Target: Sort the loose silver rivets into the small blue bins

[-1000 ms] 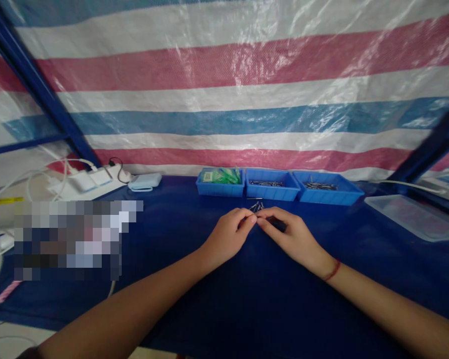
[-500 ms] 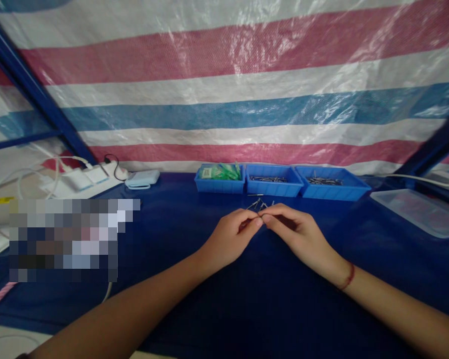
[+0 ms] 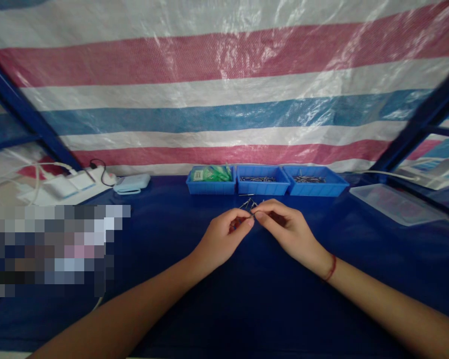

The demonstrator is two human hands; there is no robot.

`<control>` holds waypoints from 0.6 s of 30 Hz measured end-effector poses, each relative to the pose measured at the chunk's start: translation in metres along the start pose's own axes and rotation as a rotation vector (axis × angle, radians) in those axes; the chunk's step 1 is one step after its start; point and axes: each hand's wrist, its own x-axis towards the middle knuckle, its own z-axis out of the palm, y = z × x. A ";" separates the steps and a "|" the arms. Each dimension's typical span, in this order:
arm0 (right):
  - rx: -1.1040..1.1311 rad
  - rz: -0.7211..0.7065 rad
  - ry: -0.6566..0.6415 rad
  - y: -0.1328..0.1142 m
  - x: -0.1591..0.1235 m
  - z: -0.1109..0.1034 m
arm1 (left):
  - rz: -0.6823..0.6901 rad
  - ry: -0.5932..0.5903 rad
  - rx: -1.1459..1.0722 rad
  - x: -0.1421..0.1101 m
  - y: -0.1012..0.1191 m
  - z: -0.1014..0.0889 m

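Note:
Over the dark blue tabletop (image 3: pixel 194 319), my left hand (image 3: pixel 222 237) and my right hand (image 3: pixel 288 227) meet fingertip to fingertip. Each is closed in a pinch of thumb and forefinger. Between the tips shows a small, thin, dark piece (image 3: pixel 253 215), mostly covered by the fingers and too small to name. Just beyond the fingertips lie several thin metal pins with heads (image 3: pixel 249 203), like rivets or screws, partly hidden by my right hand. One more pin (image 3: pixel 246 194) lies apart, closer to the bins.
Three blue bins stand in a row at the back: one with green packets (image 3: pixel 211 174), a middle one (image 3: pixel 264 188) and a right one (image 3: pixel 318 188) with metal pins. A clear plastic lid (image 3: pixel 396 203) lies right. A power strip (image 3: pixel 67 184) and light-blue case (image 3: pixel 132 184) sit left.
The view has swung a little to the right, so bins, hands and table items appear further left. My hands stay pinched together, and the thin dark piece between the fingertips shows more.

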 end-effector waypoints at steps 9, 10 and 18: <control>-0.216 -0.142 -0.158 -0.009 0.001 -0.005 | 0.118 0.125 0.159 -0.002 0.008 -0.008; -0.241 -0.158 -0.158 -0.010 0.003 -0.008 | 0.112 0.124 0.147 -0.002 0.008 -0.008; -1.015 -0.018 0.468 0.028 0.043 -0.102 | 0.120 0.076 0.292 0.002 0.003 -0.007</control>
